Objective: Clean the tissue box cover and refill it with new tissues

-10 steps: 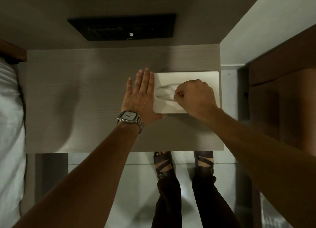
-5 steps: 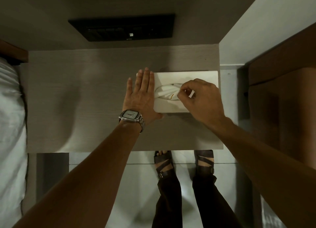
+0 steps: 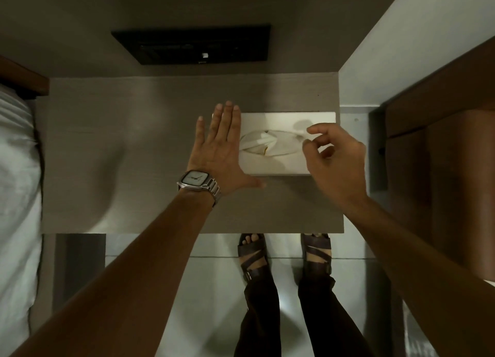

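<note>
Your left hand (image 3: 218,153) lies flat and spread on the wooden table (image 3: 128,147), its edge pressed against the left end of the white tissue box cover (image 3: 284,166) to brace it, while your right hand (image 3: 334,158) hovers over the cover's right part with fingers loosely curled and thumb near forefinger, gripping nothing that I can make out. The cover sits at the table's far right, a tuft of tissue (image 3: 265,145) standing out of its slot, so this looks like the closing refill step. Next, judge whether the tuft needs a light pinch to tidy it, keeping the brace steady.
</note>
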Demonstrator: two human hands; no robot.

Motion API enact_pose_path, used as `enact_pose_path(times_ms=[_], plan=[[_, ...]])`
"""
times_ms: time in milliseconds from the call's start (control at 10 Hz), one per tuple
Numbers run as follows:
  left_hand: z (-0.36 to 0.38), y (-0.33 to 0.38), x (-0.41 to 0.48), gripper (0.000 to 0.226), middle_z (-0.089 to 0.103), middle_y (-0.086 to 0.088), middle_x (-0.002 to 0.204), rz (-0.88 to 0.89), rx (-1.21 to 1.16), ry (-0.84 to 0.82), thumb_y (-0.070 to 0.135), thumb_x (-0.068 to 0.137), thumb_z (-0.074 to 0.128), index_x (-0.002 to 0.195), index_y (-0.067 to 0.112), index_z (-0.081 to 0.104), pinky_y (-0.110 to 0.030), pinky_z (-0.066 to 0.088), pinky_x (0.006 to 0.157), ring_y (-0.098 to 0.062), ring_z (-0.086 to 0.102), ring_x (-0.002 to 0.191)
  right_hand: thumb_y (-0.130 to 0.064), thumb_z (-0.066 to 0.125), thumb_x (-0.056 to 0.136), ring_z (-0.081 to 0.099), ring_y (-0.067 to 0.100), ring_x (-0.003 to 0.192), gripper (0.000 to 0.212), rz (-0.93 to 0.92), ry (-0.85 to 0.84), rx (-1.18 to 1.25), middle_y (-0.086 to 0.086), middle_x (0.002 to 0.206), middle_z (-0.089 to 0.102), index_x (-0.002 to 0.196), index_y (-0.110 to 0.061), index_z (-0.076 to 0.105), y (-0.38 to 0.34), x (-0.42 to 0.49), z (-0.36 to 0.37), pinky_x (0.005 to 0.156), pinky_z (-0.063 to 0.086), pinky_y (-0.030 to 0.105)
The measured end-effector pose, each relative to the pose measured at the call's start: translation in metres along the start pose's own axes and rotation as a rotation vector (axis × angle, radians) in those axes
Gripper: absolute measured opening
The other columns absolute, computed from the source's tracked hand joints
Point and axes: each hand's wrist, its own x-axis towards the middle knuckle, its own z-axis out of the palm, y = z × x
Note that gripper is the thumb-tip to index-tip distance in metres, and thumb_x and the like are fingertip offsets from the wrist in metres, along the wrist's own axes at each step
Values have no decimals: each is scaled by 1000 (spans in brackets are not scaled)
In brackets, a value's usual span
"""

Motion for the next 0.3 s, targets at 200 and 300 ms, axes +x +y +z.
enact_pose_path(times_ms=[200, 300], plan=[[-65, 13, -21, 140, -4, -11, 165, -16, -62, 219, 102, 57, 28, 155, 7, -4, -53, 2, 121, -25, -6, 151, -8, 63, 95, 65, 29, 62, 14, 34, 51, 274, 16, 82, 68, 107, -8, 69, -82, -2, -76, 54, 57, 23], [-107, 18, -37, 132, -3, -12, 165, -21, -84, 352, 98, 66, 29, 155, 6, -1, -54, 6, 121, -25, -5, 152, -4, 61, 95, 64, 28, 59, 13, -76, 113, 365, 21, 80, 68, 104, -5, 70, -133, -8, -130, 57, 55, 19]])
